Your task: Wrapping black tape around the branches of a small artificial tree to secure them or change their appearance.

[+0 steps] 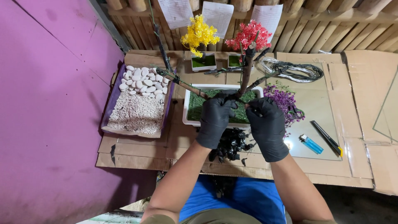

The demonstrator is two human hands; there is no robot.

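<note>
Flattened cardboard sheets (pixel 137 155) cover this low work surface, and right at the near edge sits a heap of black scraps (pixel 232 145) under both black-gloved hands. The left hand (pixel 215 118) and right hand (pixel 267 124) have their fingers curled tight around the base of a bare branched twig (pixel 246 70), apparently steadying it upright in the white tray of green moss (pixel 192 108). Further out lie a box of white pebbles (pixel 139 103), purple sprigs (pixel 282 99), a blue lighter (pixel 311 144), coiled wire (pixel 294 70), then small yellow (pixel 200 35) and red (pixel 248 36) model trees against the bamboo wall (pixel 331 25), purple wall (pixel 49 103) at left.
</note>
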